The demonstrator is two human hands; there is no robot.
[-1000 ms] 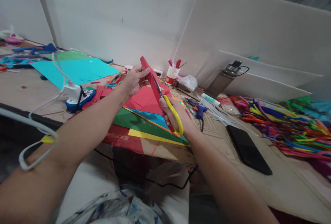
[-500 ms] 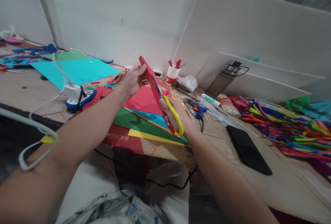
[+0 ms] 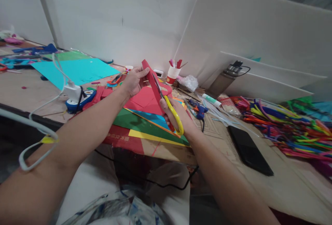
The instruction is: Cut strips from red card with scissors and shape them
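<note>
My left hand (image 3: 135, 81) pinches the upper part of a strip of red paper (image 3: 153, 85), raised above the table and slanting down to the right. In my right hand (image 3: 173, 112) is a pair of scissors (image 3: 176, 116) with yellow handles, my fingers closed round them. Their metal blades point up and away, lying along the right edge of the strip. Whether the blades are apart is hard to see. Below both hands lies a stack of coloured paper: red sheets (image 3: 140, 101) on top, with blue, green (image 3: 124, 121) and yellow sheets beneath.
A penguin-like blue-and-white power socket (image 3: 88, 100) with a cable stands left, near a light-blue sheet (image 3: 77, 72). Behind are a paper cup (image 3: 173, 74) with pens and a bottle (image 3: 224, 79). On the right lie a glue gun (image 3: 201, 110), black phone (image 3: 249, 150) and pipe cleaners (image 3: 293, 128).
The top of the red paper strip and my left fingers have shifted slightly right and down. The scissors have barely moved against the strip.
</note>
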